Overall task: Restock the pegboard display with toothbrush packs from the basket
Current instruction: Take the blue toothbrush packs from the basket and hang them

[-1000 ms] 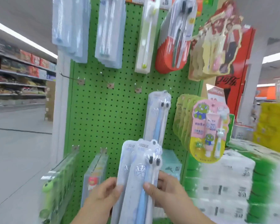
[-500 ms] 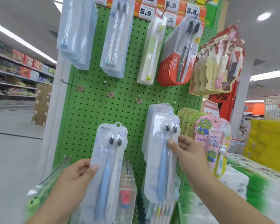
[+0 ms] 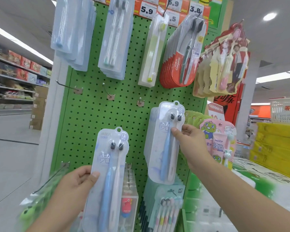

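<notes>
My left hand [image 3: 79,180] grips a clear toothbrush pack [image 3: 110,173] with a blue and a white brush, held upright in front of the green pegboard [image 3: 90,124]. My right hand [image 3: 189,138] pinches a second, matching pack [image 3: 166,143] against the stack of the same packs hanging at the middle right of the board. Three bare hooks [image 3: 110,94] stick out in the middle row. The basket is not in view.
Other toothbrush packs hang along the top row, among them red Colgate packs [image 3: 177,64]. Green and pink kids' sets [image 3: 218,141] hang at the right edge. Small boxed items [image 3: 129,206] and pastel brush packs [image 3: 167,210] hang below. Wrapped goods are stacked at the right.
The two packs, held together low a second ago, have been split. My right hand has raised one to the hanging stack; my left hand keeps the other lower left.
</notes>
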